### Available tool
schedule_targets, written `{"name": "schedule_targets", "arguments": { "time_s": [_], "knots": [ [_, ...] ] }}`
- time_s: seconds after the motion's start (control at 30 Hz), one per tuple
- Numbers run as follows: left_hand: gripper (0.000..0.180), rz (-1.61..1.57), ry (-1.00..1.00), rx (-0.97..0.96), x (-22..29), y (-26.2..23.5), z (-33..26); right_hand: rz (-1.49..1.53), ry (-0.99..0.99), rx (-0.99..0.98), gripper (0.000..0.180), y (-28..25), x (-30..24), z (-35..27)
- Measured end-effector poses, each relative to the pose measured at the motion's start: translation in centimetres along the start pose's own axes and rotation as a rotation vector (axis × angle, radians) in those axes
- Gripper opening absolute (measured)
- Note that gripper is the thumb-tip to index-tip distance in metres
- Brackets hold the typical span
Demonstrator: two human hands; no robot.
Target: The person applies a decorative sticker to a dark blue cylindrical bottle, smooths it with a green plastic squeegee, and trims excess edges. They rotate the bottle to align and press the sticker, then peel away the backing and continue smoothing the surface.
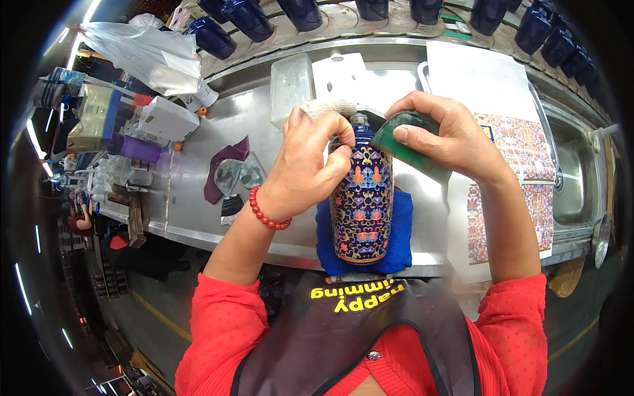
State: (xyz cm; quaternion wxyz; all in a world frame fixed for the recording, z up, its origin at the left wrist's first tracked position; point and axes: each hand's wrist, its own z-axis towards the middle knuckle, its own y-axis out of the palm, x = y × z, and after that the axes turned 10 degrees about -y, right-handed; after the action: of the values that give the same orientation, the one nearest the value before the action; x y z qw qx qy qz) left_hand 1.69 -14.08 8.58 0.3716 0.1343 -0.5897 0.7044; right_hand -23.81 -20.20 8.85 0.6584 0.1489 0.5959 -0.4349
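A dark blue bottle (362,211) with a colourful floral pattern lies in front of me on a folded blue cloth (401,231), its neck pointing away. My left hand (297,162), a red bead bracelet at the wrist, is at the left of the bottle's shoulder. Its thumb and forefinger are pinched close together; whatever sits between them is too small to tell. In my right hand (456,142) is a flat green scraper (422,164), gripped between thumb and fingers. The scraper's near corner sits beside the bottle's shoulder, just below the neck.
Patterned decal sheets (522,148) lie on white paper at right, by a metal sink (573,181). A translucent plastic box (290,82) stands behind my left hand. Purple cloth (221,165) and film scraps are at left. Plain blue bottles (300,12) line the back.
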Motion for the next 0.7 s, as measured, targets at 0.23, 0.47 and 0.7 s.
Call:
{"name": "schedule_targets", "arguments": {
  "time_s": [0.23,0.47,0.7],
  "knots": [
    [0.011,-0.038,0.031,-0.001,0.12,-0.19,0.01,-0.012,-0.005,-0.001,0.028,0.01,-0.02,0.05],
    [0.012,-0.004,0.025,0.001,0.22,-0.16,0.05,-0.040,0.001,-0.076,0.029,-0.16,-0.30,0.43],
    [0.013,0.114,0.090,0.044,0.24,0.02,0.07,-0.048,-0.018,-0.063,0.029,-0.15,-0.24,0.68]
  ]
}}
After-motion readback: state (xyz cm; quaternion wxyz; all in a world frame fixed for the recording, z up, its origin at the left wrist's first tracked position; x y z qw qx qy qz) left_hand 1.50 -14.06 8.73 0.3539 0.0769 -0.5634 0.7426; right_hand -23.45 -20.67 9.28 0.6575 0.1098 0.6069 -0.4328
